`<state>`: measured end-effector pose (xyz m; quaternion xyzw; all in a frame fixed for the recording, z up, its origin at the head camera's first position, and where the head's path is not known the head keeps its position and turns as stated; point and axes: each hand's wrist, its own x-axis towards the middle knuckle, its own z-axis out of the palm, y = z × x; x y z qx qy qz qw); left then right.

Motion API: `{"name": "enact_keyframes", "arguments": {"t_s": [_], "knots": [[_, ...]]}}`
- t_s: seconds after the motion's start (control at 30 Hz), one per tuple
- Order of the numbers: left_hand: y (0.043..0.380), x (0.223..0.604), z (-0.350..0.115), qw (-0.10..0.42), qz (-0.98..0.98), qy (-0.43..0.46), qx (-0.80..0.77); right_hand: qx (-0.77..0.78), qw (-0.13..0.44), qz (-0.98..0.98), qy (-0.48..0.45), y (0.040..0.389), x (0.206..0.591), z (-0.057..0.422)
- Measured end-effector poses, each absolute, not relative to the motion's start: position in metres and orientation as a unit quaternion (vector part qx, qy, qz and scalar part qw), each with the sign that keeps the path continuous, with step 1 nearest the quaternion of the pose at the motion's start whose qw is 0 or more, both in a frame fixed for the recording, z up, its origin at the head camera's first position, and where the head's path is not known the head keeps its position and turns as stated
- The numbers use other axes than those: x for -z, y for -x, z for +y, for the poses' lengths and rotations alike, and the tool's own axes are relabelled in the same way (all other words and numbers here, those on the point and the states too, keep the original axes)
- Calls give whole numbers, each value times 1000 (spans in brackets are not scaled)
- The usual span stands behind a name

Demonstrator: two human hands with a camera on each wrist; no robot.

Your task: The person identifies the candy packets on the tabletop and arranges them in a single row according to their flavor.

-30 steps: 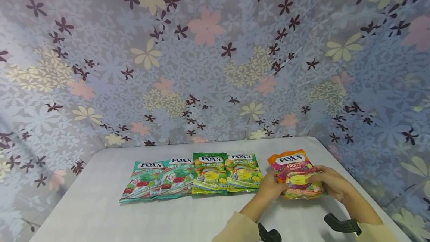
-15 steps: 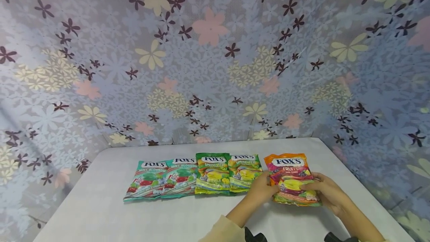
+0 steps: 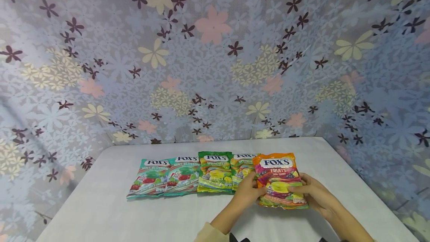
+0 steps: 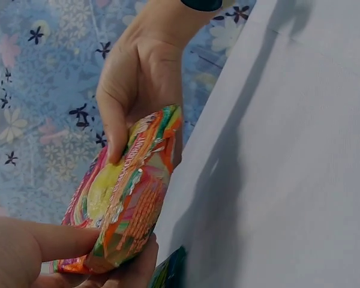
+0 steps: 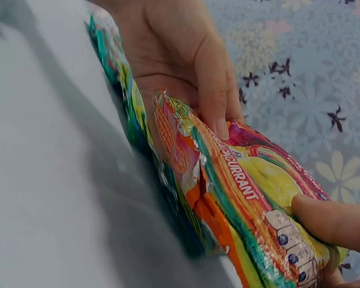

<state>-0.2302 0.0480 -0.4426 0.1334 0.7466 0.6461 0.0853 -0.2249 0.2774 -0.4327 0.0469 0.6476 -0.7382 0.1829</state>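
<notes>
Both hands hold an orange and purple Fox's Fruits candy bag by its two sides, thumbs on the front. My left hand grips the left edge, and my right hand grips the right edge. In the left wrist view, the bag is raised over the white table, its shadow below. The bag overlaps the right side of a yellow-green Spring Tea candy bag in the head view. The right wrist view shows the left hand across the bag, its fingers partly hidden behind.
Left of the hands lie a second Spring Tea bag and two teal Mint Blossom bags, side by side in a row. The white table meets a flowered cloth backdrop at the back and right.
Both hands have carried the Fruits candy bag left, toward the row, and it now overlaps the nearest Spring Tea bag. It has also turned more upright. The head view has shifted slightly.
</notes>
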Motion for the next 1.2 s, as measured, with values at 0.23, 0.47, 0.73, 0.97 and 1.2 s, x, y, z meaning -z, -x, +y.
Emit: {"name": "enact_keyframes", "arguments": {"t_s": [0.23, 0.47, 0.73, 0.97, 1.2], "knots": [[230, 440, 30, 122, 711, -151, -676, 783, 228, 578, -23, 226, 431, 267], [229, 437, 16, 130, 696, -148, -690, 781, 229, 581, -16, 228, 429, 258], [231, 436, 3, 143, 689, -143, -696, 758, 228, 611, -20, 229, 428, 251], [234, 431, -11, 162, 704, -151, -675, 738, 208, 641, 11, 228, 425, 239], [238, 422, -34, 160, 735, -133, -645, 725, 171, 666, 34, 231, 421, 216]]}}
